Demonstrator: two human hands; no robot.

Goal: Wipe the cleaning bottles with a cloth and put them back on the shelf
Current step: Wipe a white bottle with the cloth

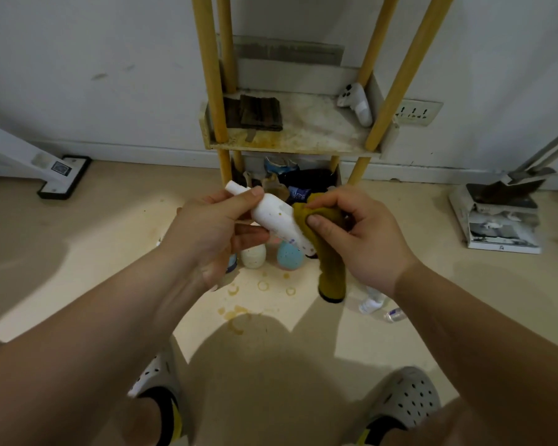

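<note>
My left hand grips a white speckled bottle near its neck, tilted with the cap up-left. My right hand presses a mustard-yellow cloth against the bottle's lower half; the cloth's tail hangs down. Below the hands, a cream egg-shaped bottle and a blue egg-shaped bottle stand on the floor. The shelf with yellow posts stands against the wall just beyond, its middle tier stained.
A dark folded cloth and a white sprayer lie on the middle tier; dark items fill the bottom tier. Small clear bottles lie on the floor at right. A dustpan sits far right, a mop head far left. Brown ring stains mark the floor.
</note>
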